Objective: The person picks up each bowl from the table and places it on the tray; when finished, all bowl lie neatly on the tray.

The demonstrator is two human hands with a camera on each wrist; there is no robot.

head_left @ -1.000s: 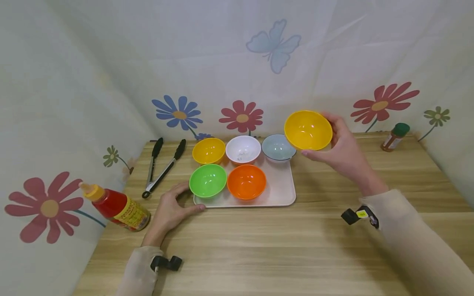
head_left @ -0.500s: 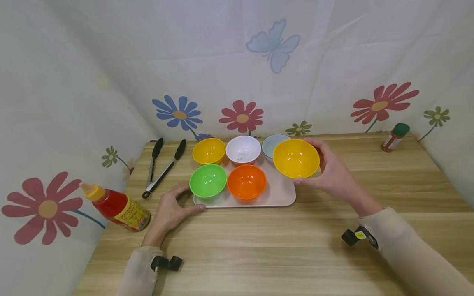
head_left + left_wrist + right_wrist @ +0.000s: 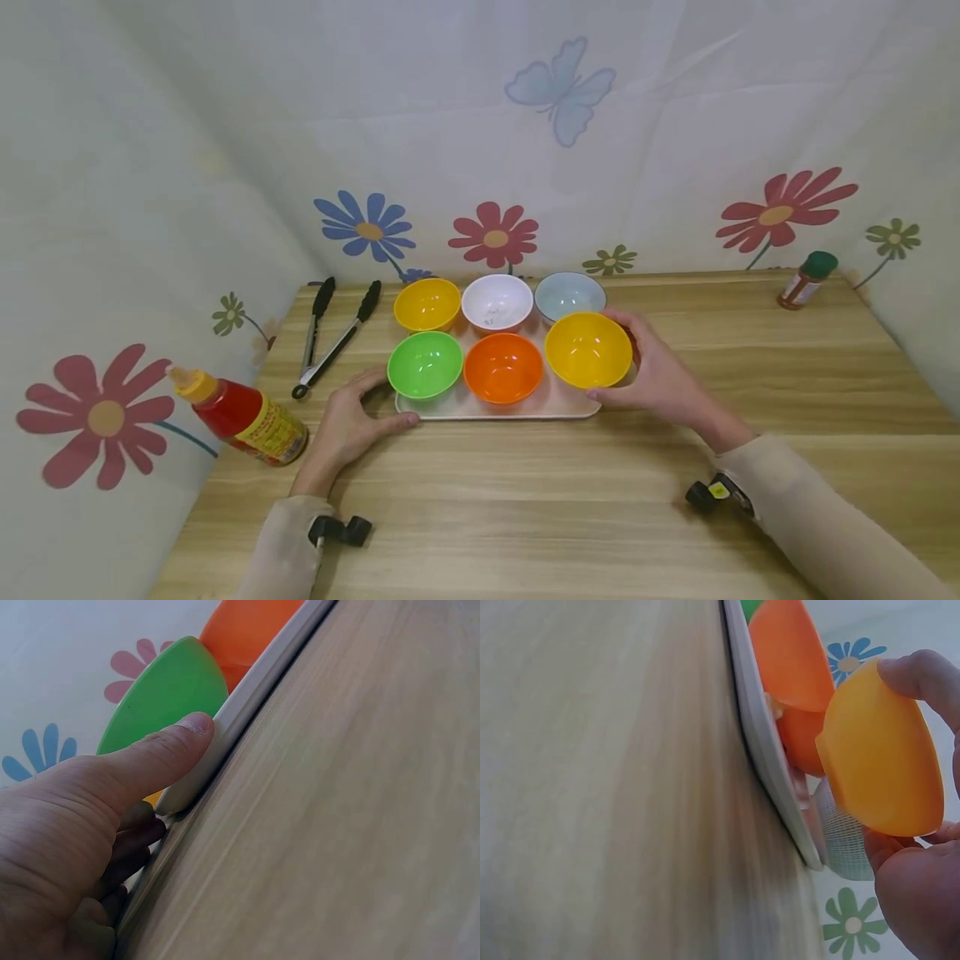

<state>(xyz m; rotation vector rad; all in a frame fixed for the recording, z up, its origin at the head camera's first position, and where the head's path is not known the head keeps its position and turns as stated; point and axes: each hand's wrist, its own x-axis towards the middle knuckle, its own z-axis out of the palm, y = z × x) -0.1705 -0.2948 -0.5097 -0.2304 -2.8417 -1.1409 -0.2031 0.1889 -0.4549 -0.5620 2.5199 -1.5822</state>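
My right hand (image 3: 660, 371) grips a yellow bowl (image 3: 588, 350) at its right side, thumb near the front and fingers behind. In the right wrist view that yellow bowl (image 3: 885, 754) hangs just above the tray's right front part, beside the orange bowl (image 3: 793, 656). At the tray's front left corner, my left hand (image 3: 351, 423) holds the pale tray (image 3: 480, 412), thumb along the front rim and fingers around the left side, next to the green bowl (image 3: 425, 365). The left wrist view has the thumb (image 3: 169, 754) against the tray's rim.
Behind the front bowls stand another yellow bowl (image 3: 427, 305), a white bowl (image 3: 497, 302) and a grey-blue bowl (image 3: 570, 297). Tongs (image 3: 330, 354) lie to the left, with a red sauce bottle (image 3: 251, 419) nearer. A green-capped spice jar (image 3: 806, 280) stands far right, before a flowered curtain (image 3: 420, 100).
My right hand has brought the yellow bowl down and left, from beside the grey-blue bowl to over the tray's front right part. My left hand has stayed at the tray's corner.
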